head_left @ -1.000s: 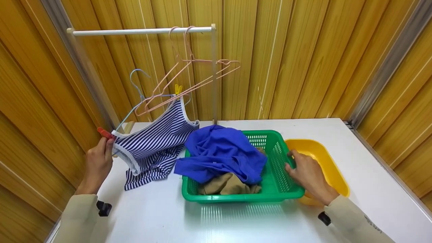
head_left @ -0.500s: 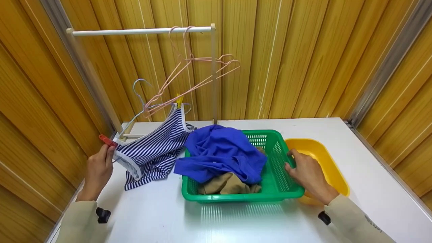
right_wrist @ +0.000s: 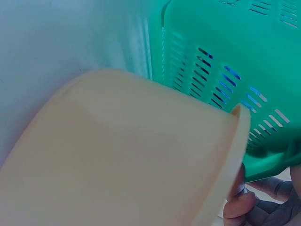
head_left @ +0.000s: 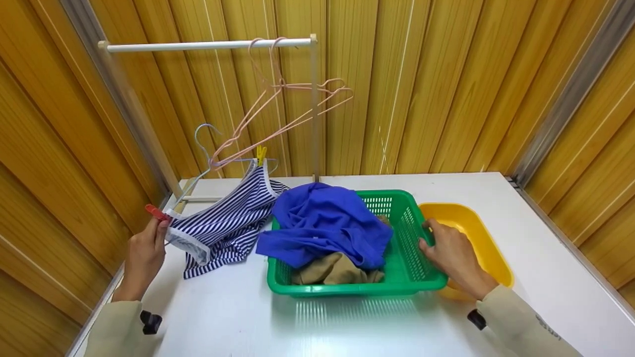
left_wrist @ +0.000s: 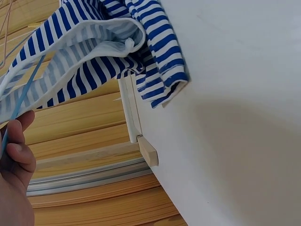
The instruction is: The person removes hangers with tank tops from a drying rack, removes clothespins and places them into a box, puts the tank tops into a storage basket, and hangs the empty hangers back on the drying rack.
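Note:
In the head view my left hand (head_left: 145, 253) pinches the near end of a blue wire hanger (left_wrist: 26, 89) beside a red clothespin (head_left: 158, 212). A navy-and-white striped sleeveless top (head_left: 223, 223) hangs from this hanger, its far strap held by a yellow clothespin (head_left: 261, 155). The top's lower hem lies on the white table. My right hand (head_left: 454, 250) grips the right rim of a green plastic basket (head_left: 357, 289), thumb on the inner side. Inside the basket are a crumpled blue garment (head_left: 325, 228) and a khaki cloth (head_left: 327, 271). The curled right fingers are partly hidden in the right wrist view.
Behind the top stands a rack with a white bar (head_left: 208, 47), from which pink hangers (head_left: 283, 131) dangle across the blue hanger. A yellow basin (head_left: 483, 248) sits right of the basket, under the right forearm. Wood-patterned walls enclose the white table (head_left: 218, 317).
My left hand has come down slightly, lowering the blue hanger and striped top. The pink hangers' left ends have shifted right. My right hand and the basket stay put.

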Demonstrator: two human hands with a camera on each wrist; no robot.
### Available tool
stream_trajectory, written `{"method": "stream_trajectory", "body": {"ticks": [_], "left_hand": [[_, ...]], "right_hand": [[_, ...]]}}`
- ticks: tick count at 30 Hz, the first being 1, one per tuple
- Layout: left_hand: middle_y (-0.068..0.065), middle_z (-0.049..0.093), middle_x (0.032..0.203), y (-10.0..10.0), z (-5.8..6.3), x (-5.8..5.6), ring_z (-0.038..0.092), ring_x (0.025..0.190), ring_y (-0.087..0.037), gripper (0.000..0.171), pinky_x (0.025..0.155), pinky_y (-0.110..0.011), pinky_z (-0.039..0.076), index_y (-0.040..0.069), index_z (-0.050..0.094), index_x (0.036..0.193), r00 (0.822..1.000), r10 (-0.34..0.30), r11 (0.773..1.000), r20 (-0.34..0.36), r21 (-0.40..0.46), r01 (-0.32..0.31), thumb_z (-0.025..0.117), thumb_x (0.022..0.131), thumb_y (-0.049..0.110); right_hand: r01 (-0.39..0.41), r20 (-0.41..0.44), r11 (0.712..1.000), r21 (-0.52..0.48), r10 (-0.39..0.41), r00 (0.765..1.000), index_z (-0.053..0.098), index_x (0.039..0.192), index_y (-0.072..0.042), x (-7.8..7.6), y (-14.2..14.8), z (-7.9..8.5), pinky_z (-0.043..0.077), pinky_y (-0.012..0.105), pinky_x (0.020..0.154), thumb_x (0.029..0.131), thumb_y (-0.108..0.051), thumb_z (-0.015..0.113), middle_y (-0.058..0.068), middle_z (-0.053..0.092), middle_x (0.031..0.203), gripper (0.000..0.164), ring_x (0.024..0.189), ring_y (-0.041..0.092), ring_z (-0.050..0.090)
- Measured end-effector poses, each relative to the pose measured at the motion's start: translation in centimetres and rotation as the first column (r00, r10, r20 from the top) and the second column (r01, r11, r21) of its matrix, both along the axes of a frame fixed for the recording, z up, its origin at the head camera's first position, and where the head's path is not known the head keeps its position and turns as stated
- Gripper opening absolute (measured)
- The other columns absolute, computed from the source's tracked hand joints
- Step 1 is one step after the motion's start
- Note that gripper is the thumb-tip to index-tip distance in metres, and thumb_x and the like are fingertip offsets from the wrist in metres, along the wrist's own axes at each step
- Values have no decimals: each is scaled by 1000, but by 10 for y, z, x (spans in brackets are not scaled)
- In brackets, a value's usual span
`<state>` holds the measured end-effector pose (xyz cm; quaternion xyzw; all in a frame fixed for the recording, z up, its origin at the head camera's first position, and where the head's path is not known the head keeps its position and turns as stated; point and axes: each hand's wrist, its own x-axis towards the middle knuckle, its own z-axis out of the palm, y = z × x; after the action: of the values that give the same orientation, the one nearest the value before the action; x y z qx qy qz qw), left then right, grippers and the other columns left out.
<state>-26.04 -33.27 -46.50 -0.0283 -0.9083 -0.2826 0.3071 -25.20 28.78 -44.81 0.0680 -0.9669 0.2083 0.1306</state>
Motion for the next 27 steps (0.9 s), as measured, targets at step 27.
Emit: {"method": "stream_trajectory", "body": {"ticks": [27], "left_hand": [[-6,46,63,-4,-16,10,42,56,-16,17,48,-22,34,3,56,97,994,24,1000,-104,12,-23,52,102,19]], "right_hand": [[5,13,1000,3,-5,1000,54,127,3,-1,1,-1,59,49,75,93,-21,67,24,68,105,42,77,26,62]]}}
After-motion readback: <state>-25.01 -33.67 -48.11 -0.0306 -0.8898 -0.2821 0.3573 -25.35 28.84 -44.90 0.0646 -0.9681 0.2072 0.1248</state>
